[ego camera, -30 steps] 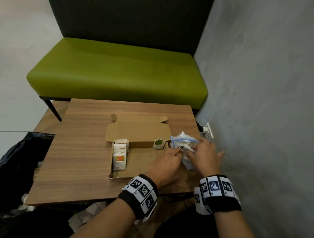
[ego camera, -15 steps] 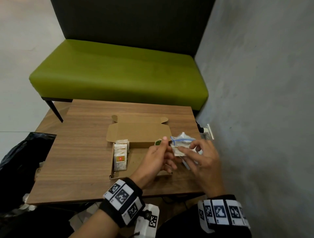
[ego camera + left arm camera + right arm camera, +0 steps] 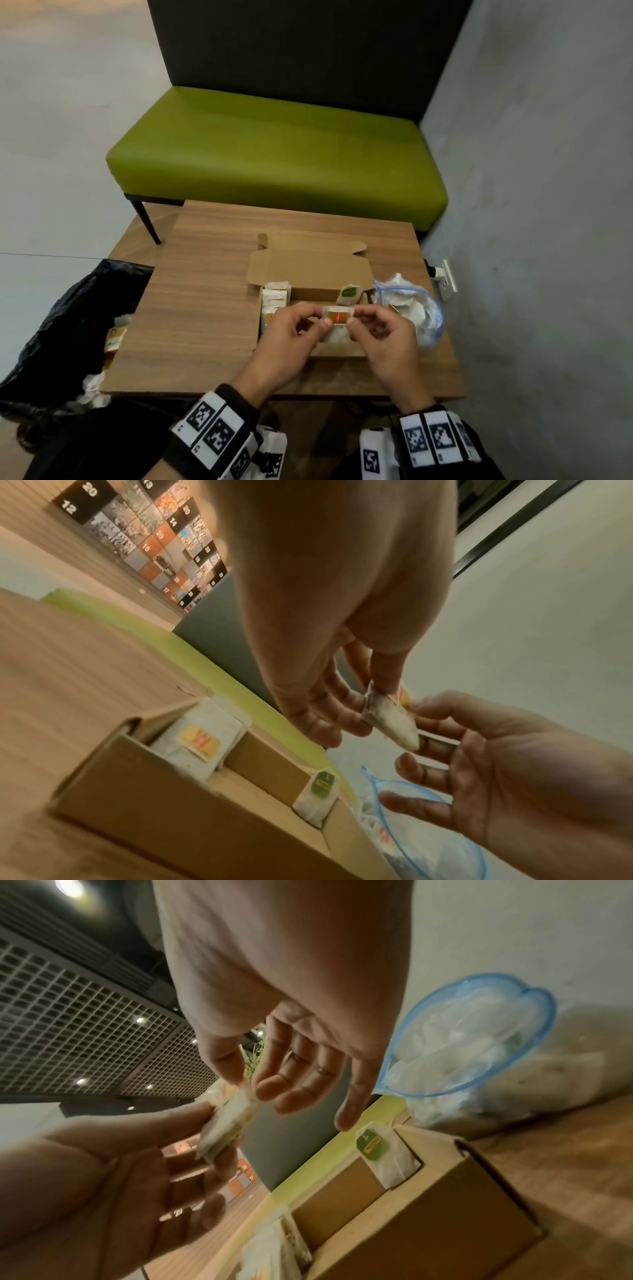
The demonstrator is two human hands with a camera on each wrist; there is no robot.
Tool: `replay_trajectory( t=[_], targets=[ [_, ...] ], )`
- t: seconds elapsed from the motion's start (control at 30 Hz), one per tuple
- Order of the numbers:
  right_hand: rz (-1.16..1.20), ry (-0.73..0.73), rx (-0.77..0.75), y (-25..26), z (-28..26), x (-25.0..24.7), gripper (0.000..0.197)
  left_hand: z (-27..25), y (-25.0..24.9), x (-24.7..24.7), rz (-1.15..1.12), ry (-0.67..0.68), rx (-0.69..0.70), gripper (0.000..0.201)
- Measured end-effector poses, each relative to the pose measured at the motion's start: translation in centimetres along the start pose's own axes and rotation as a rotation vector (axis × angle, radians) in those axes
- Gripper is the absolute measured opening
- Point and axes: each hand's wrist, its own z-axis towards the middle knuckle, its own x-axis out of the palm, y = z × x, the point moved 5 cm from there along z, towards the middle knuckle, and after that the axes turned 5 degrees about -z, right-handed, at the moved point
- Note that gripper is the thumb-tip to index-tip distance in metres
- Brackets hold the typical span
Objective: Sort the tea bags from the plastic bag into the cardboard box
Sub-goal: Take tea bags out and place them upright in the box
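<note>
Both hands hold one tea bag (image 3: 337,315) with an orange-red label just above the open cardboard box (image 3: 310,274). My left hand (image 3: 325,318) pinches its left end and my right hand (image 3: 352,318) pinches its right end. The left wrist view shows the left hand (image 3: 373,696) gripping the tea bag (image 3: 390,721). The right wrist view shows the right hand (image 3: 248,1085) pinching its top edge, other fingers spread. Orange-labelled tea bags (image 3: 275,298) stand stacked at the box's left end; a green-labelled tea bag (image 3: 349,294) leans in the far right corner. The clear plastic bag (image 3: 411,308) with a blue zip rim lies right of the box.
The box sits on a small wooden table (image 3: 205,308). A grey wall (image 3: 548,240) with a socket (image 3: 447,281) runs close along the right. A green bench (image 3: 274,154) stands behind the table. A black rubbish bag (image 3: 68,325) lies on the floor at the left.
Both hands were at the plastic bag a second ago. They have moved left over the box, and now hold an orange-labelled tea bag between them.
</note>
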Motion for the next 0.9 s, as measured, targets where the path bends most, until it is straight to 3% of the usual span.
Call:
replay_trajectory(
  t=[0.23,0.4,0.47,0.6,0.73,0.9],
  targets=[
    [-0.132,0.179,-0.014,0.4,1.0,4.0,0.004,-0.5,1.2,-3.9,0.204,-0.098,0.004,0.017],
    [-0.401,0.231,0.065,-2.3,2.6,6.7,0.01,-0.9,2.6,-8.6,0.341,-0.363,-0.107,0.018],
    [-0.467,0.266,0.105,-3.2,3.0,7.8,0.01,-1.1,3.9,-10.2,0.405,-0.405,-0.161,0.018],
    [-0.589,0.311,0.163,-3.9,3.4,9.7,0.01,-1.5,6.0,-10.6,0.493,-0.312,-0.286,0.016],
    [-0.719,0.255,0.165,-3.9,3.6,10.2,0.017,-1.7,7.0,-10.1,0.497,-0.263,-0.352,0.015],
    [-0.783,0.227,0.176,-3.5,3.1,10.8,0.019,-1.6,6.9,-9.6,0.523,-0.245,-0.338,0.008]
  ],
)
